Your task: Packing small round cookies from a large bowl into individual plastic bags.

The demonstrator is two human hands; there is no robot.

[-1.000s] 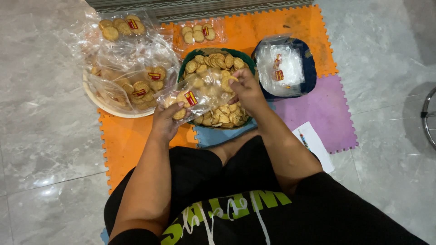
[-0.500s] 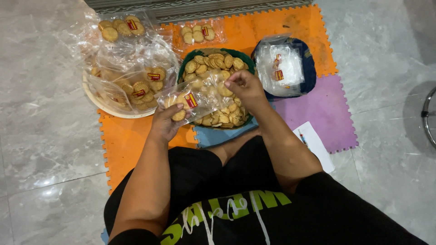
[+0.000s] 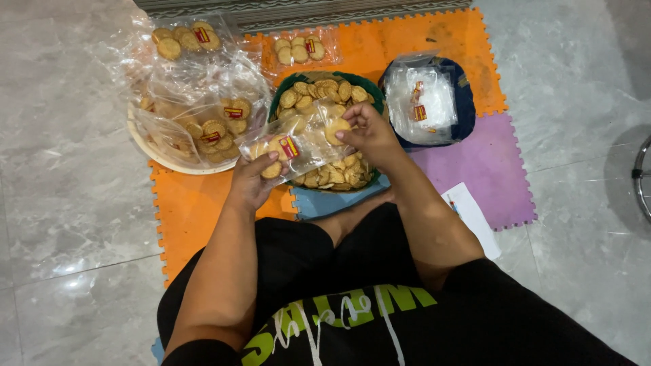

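My left hand (image 3: pixel 252 177) grips the closed end of a clear plastic bag (image 3: pixel 298 139) with a red and yellow label, holding a few round biscuits. My right hand (image 3: pixel 369 132) pinches one biscuit (image 3: pixel 337 129) at the bag's open mouth. Both hands hover over a green bowl (image 3: pixel 279 102) heaped with loose round biscuits.
A cream bowl (image 3: pixel 163 161) at left holds several filled biscuit bags. More filled bags lie at the back (image 3: pixel 298 49). A dark blue bowl (image 3: pixel 465 102) at right holds empty clear bags. Orange, purple and blue foam mats (image 3: pixel 190 210) cover the grey tiled floor. A white paper (image 3: pixel 471 217) lies by my right arm.
My right hand lifted a biscuit from the green bowl to the bag's mouth. The left hand kept holding the bag, shifting slightly.
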